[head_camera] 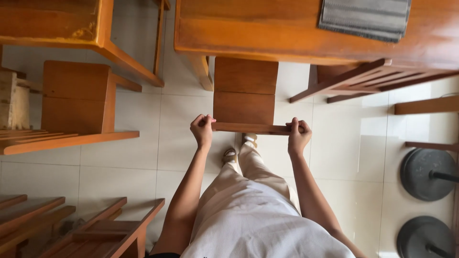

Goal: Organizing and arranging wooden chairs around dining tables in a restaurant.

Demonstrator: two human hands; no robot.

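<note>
You've got both hands on the top rail of the wooden chair (245, 98) — left hand (202, 130) curled around one end, right hand (298, 136) clamped on the other. The chair sits right in front of you, its seat partly tucked under the wooden table (287, 33) with the grey mat (364, 18) on top. Looks like the grab step is done — next move probably needs an even pull or push so the legs don't snag on the tile floor (181, 143).

a dining area, likely a café or eatery: several matching wooden chairs (79, 102) and wooden tables (267, 33) stand on pale floor tiles (143, 157), beside round parasol bases (425, 174).
</note>
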